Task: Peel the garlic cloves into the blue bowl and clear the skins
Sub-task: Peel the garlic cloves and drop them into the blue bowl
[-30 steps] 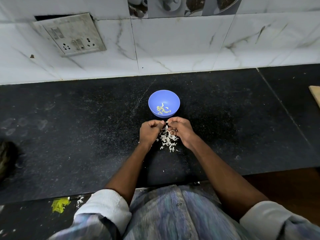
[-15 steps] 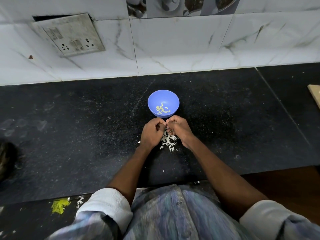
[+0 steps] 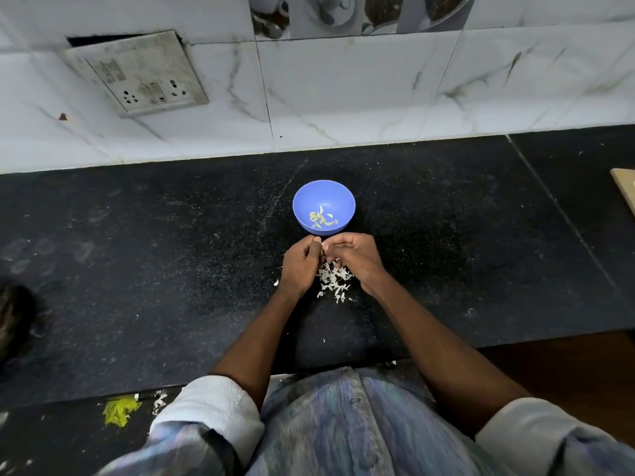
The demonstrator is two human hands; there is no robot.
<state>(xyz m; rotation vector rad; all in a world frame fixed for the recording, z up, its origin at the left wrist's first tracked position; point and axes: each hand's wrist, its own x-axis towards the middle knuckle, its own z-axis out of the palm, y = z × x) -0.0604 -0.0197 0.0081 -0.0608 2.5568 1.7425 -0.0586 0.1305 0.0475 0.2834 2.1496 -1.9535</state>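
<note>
A small blue bowl [image 3: 302, 201] stands on the black counter and holds several pale peeled garlic cloves [image 3: 322, 218]. Just in front of it my left hand [image 3: 299, 266] and my right hand [image 3: 357, 257] meet with curled fingers, pinching a small white garlic clove [image 3: 323, 242] between their fingertips; most of the clove is hidden. A heap of white garlic skins [image 3: 334, 280] lies on the counter under and between my hands.
The black stone counter [image 3: 137, 269] runs to a white tiled wall with a switch panel [image 3: 137, 73]. A wooden board edge [image 3: 625, 190] shows at far right. A yellow-green scrap [image 3: 118, 410] lies by the counter's front edge, a dark object [image 3: 13, 314] at far left.
Both hands have drifted slightly toward the bowl, staying pressed together over the skins. The bowl has not moved.
</note>
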